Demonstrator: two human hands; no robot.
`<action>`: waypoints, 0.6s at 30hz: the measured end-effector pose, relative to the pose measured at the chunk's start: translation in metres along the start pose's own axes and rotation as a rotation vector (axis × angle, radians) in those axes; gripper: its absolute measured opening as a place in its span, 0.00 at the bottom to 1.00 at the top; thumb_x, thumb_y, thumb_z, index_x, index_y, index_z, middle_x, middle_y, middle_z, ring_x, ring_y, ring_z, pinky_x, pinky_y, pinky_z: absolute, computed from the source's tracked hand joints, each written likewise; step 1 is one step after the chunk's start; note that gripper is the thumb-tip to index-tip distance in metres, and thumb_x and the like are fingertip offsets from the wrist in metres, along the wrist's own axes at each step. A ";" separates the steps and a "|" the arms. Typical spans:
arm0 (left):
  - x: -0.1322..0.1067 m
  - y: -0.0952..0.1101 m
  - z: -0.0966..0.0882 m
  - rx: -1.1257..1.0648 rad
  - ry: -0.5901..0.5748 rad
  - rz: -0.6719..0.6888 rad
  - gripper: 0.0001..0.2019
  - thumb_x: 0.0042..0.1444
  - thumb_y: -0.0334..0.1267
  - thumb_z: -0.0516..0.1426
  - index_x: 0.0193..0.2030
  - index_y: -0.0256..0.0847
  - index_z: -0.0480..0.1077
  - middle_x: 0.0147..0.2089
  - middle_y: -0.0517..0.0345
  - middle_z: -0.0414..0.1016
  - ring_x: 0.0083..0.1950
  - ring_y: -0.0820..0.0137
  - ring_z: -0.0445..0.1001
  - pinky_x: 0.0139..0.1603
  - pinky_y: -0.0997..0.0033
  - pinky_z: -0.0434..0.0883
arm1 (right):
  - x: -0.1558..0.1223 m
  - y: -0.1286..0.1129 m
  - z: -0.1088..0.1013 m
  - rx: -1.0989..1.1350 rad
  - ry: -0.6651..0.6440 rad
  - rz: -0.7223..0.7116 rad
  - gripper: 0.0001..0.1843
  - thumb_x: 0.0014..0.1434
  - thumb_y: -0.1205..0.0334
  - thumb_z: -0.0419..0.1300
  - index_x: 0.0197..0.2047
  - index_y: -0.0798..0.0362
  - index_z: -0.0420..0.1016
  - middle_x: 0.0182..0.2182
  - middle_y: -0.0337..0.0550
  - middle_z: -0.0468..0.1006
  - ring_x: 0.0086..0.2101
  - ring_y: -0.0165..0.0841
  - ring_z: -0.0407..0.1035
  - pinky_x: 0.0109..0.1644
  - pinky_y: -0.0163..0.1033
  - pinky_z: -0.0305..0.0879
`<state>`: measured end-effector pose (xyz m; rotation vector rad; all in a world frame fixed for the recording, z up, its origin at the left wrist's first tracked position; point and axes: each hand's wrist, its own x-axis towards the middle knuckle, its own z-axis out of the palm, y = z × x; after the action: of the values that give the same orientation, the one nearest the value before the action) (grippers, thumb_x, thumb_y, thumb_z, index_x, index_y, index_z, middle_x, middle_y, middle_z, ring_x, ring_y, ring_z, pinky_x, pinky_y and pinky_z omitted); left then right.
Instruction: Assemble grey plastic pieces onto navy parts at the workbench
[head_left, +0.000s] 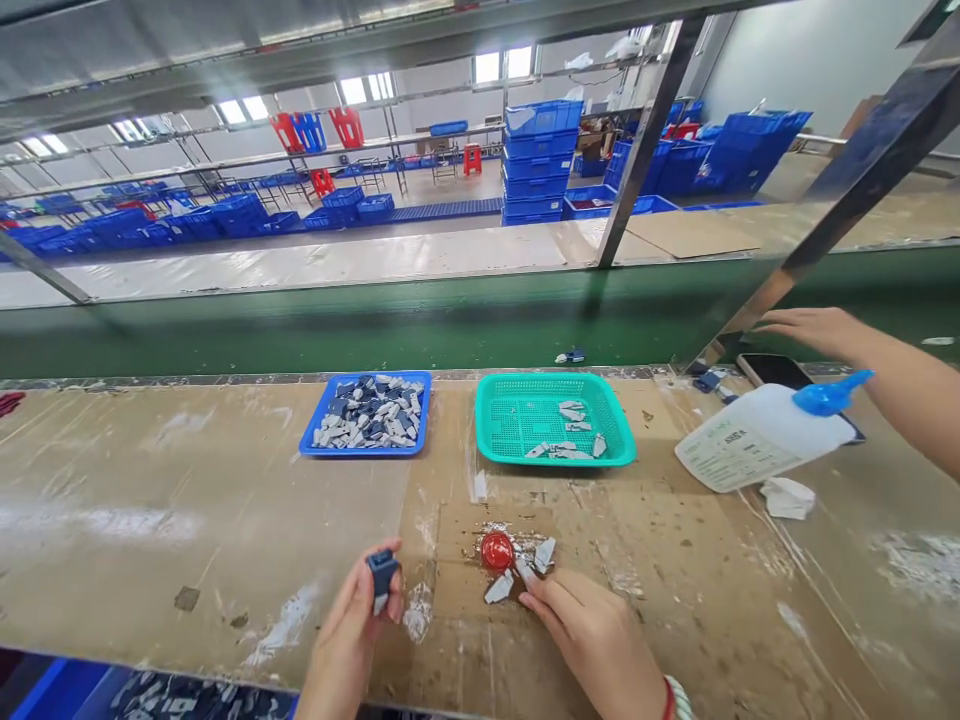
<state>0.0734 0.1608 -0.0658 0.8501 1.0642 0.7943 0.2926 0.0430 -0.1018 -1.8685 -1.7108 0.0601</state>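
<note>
My left hand is closed around a small dark blue plastic part, raised a little over the cardboard-covered bench. In my right hand, thumb and fingers pinch a small light grey plastic piece beside a round red cap. White smears surround the cap. Two loose grey pieces lie close by, one grey piece below the cap and another grey piece to its right. Behind them stand a blue tray heaped with grey and dark blue parts and a green basket with several grey pieces.
On the right a white bottle with a blue nozzle leans over, near a crumpled tissue and a phone. Another person's hand reaches in there. A green conveyor belt runs behind the bench; metal posts rise beyond.
</note>
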 end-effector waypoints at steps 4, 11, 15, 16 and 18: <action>-0.023 -0.016 0.004 -0.120 0.058 -0.011 0.21 0.53 0.53 0.60 0.49 0.42 0.73 0.31 0.58 0.67 0.30 0.72 0.61 0.34 0.75 0.65 | -0.002 -0.002 0.003 -0.041 -0.154 -0.113 0.16 0.66 0.62 0.48 0.31 0.45 0.73 0.26 0.41 0.76 0.26 0.34 0.73 0.25 0.37 0.68; -0.032 -0.013 0.019 -0.128 0.068 -0.028 0.24 0.50 0.56 0.61 0.47 0.41 0.72 0.28 0.59 0.67 0.30 0.73 0.61 0.33 0.75 0.62 | 0.002 -0.004 0.003 0.052 -0.096 -0.104 0.15 0.66 0.62 0.48 0.29 0.46 0.70 0.24 0.42 0.75 0.25 0.32 0.72 0.26 0.36 0.69; -0.021 -0.021 0.030 -0.064 -0.011 -0.032 0.27 0.47 0.62 0.60 0.43 0.40 0.72 0.27 0.61 0.65 0.26 0.75 0.57 0.30 0.75 0.57 | 0.002 0.002 0.003 0.248 -0.013 0.024 0.18 0.66 0.57 0.47 0.30 0.49 0.72 0.24 0.41 0.74 0.25 0.33 0.70 0.27 0.37 0.68; -0.018 -0.023 0.034 -0.028 -0.026 -0.013 0.27 0.47 0.63 0.59 0.41 0.40 0.72 0.26 0.61 0.65 0.26 0.75 0.57 0.30 0.75 0.56 | 0.002 0.006 0.002 0.324 -0.017 0.084 0.17 0.66 0.55 0.48 0.30 0.50 0.73 0.24 0.41 0.74 0.25 0.33 0.70 0.28 0.36 0.68; -0.013 -0.023 0.044 0.062 -0.062 0.041 0.27 0.49 0.64 0.57 0.38 0.40 0.72 0.26 0.60 0.66 0.28 0.73 0.60 0.32 0.73 0.57 | 0.004 0.014 -0.003 0.526 -0.042 0.236 0.16 0.62 0.52 0.54 0.31 0.51 0.76 0.26 0.42 0.76 0.27 0.32 0.71 0.30 0.34 0.69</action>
<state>0.1149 0.1307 -0.0701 0.9456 1.0239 0.7676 0.3075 0.0461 -0.1044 -1.6571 -1.3236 0.5883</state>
